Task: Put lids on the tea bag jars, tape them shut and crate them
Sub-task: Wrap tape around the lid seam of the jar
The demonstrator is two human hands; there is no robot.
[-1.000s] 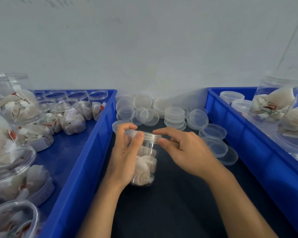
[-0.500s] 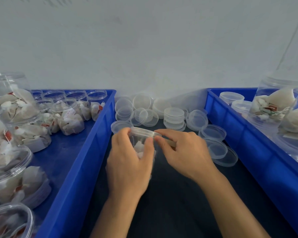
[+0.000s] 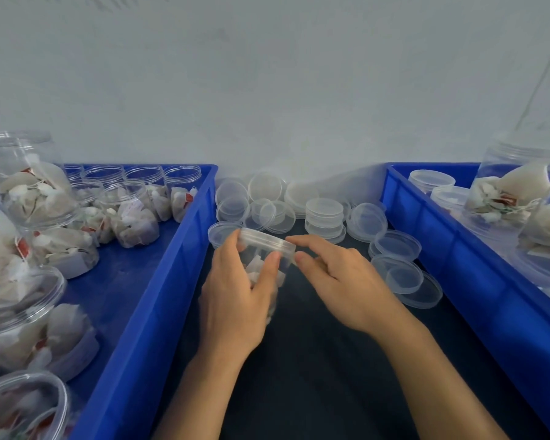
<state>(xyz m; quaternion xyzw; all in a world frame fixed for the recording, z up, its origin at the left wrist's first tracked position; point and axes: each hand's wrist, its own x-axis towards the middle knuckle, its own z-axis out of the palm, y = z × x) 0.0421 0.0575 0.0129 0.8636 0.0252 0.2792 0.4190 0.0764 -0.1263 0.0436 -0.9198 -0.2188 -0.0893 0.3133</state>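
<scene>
The jar point(image 3: 262, 265) with tea bags sits in the centre of the frame, over the dark table point(image 3: 315, 360), with a clear lid point(image 3: 267, 241) on its top. Whether the lid is fully tight, I cannot tell. The blue crate point(image 3: 159, 312) at the left holds many filled jars without lids, so most of the work seems to be left. The other blue crate point(image 3: 458, 265) at the right holds jars that look closed. No tape is visible anywhere. The left hand point(image 3: 235, 300) grips the jar around its side, fingers closed on it. The right hand point(image 3: 340, 281) rests its fingertips at the lid's edge, loosely curled. Spare lids point(image 3: 324, 214) lie behind, in the upper middle.
</scene>
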